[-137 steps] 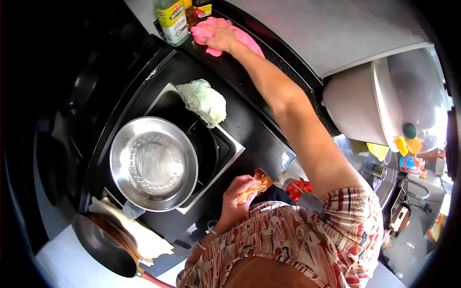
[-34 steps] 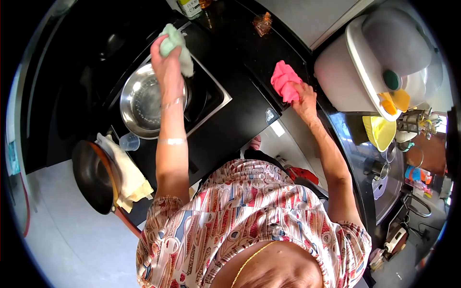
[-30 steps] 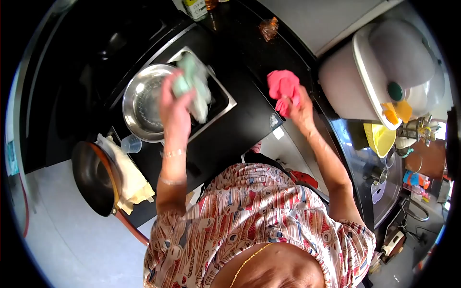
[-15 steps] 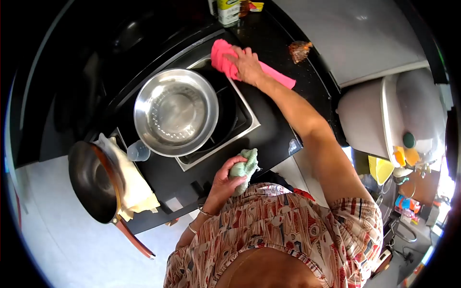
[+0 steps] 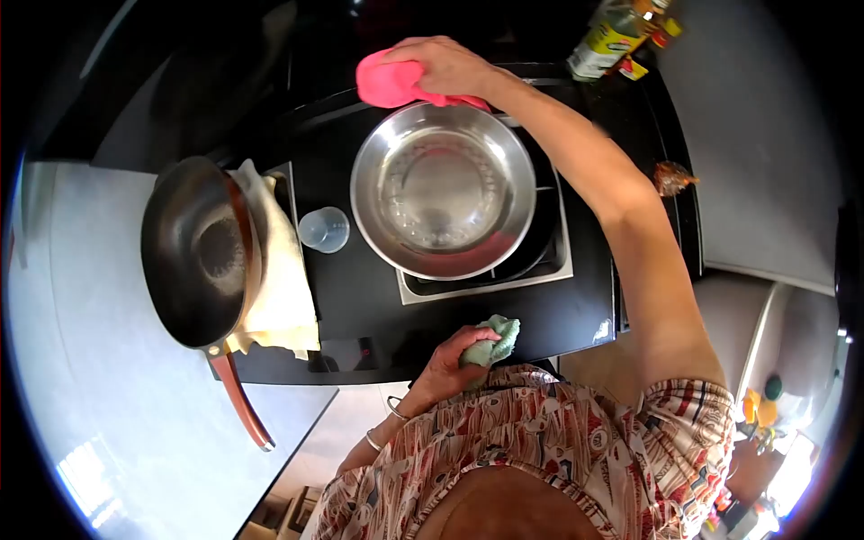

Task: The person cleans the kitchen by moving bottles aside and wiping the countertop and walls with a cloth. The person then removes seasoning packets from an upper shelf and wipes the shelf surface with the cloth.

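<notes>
My right hand point(image 5: 443, 68) reaches to the far side of the stove, fingers closed over a pink cloth point(image 5: 389, 83). The cloth lies against the back edge, just behind a wide steel pan point(image 5: 441, 189). That shiny pan rests on the burner of the gas stove point(image 5: 567, 261); no lid covers it. Close to my body, my left hand point(image 5: 447, 364) grips a crumpled pale green cloth point(image 5: 493, 340) above the front edge of the black counter point(image 5: 432, 319).
A clear plastic cup point(image 5: 324, 230) stands left of the pan. Farther left, a dark frying pan point(image 5: 193, 261) leans over a cream cloth point(image 5: 283, 306), its handle jutting forward. Bottles point(image 5: 612, 40) stand at the back right, and a small brown packet point(image 5: 672, 178) lies on the right.
My right hand has slid the pink cloth from the stove's right rear corner leftward, to behind the steel pan. My left hand still holds the green cloth; the camera view has turned.
</notes>
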{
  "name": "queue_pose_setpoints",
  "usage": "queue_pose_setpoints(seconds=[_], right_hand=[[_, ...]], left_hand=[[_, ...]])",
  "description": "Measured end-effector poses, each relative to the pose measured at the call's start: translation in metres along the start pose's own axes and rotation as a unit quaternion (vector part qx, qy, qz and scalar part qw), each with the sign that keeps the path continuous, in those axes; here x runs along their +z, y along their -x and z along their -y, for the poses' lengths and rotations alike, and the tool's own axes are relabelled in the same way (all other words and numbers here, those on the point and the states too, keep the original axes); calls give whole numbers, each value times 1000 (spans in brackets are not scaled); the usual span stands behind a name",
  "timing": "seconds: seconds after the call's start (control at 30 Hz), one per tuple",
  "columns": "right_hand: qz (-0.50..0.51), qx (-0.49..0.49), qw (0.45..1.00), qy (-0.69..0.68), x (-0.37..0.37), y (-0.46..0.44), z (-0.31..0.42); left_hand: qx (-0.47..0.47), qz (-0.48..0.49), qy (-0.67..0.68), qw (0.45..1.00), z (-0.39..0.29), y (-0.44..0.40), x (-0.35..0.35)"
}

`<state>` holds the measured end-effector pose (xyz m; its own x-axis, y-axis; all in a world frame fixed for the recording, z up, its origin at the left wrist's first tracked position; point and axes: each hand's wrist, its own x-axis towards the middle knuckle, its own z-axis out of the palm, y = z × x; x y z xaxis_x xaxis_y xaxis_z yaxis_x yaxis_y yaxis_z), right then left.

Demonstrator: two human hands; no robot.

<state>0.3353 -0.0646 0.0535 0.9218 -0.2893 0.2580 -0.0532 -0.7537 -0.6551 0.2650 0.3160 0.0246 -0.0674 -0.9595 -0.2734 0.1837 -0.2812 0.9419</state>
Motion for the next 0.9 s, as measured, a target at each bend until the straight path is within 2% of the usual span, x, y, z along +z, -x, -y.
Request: queue_pose_setpoints(seconds=[0.07,0.1,0.13,0.17,0.2,0.23,0.3,0.37,0.47,0.6,0.67,0.8,0.83,0.9], right_hand=[[55,-38,998,6,28,-39,18],[48,-116,992,14,49,-58,17],[76,-112,989,54,67,-71,29],[121,-109,986,36,75,-78,49],[138,-166,974,71,98,-93,47],[193,-137,968,89,108,-97,55],[306,27,927,215,139,-104,56],[344,-9,920,189,129,-93,38],[369,73,887,268,99,-87,26],[396,52,870,289,54,-63,-2],[388,86,871,289,30,-42,-1],[388,128,895,179,-12,-10,-20],[379,121,909,124,-14,-3,-34],[343,107,925,122,-14,15,-60]], left_hand=[[-8,3,26,1000,-5,4,-4],[-7,3,27,1000,-4,4,-3],[-4,-9,22,1000,-3,4,-3],[0,-19,19,1000,-2,5,-3],[2,-15,22,1000,0,6,-3],[-1,-24,31,999,1,7,-4],[-11,-19,43,999,0,9,-7],[-24,-31,45,998,0,11,-8],[11,-53,58,997,6,10,-4],[-5,-14,23,1000,-5,1,-4],[2,-1,24,1000,-8,-5,-1],[-3,35,19,999,-12,-13,4],[-30,15,39,999,-14,-14,5],[-60,-4,53,997,-19,-17,6]])
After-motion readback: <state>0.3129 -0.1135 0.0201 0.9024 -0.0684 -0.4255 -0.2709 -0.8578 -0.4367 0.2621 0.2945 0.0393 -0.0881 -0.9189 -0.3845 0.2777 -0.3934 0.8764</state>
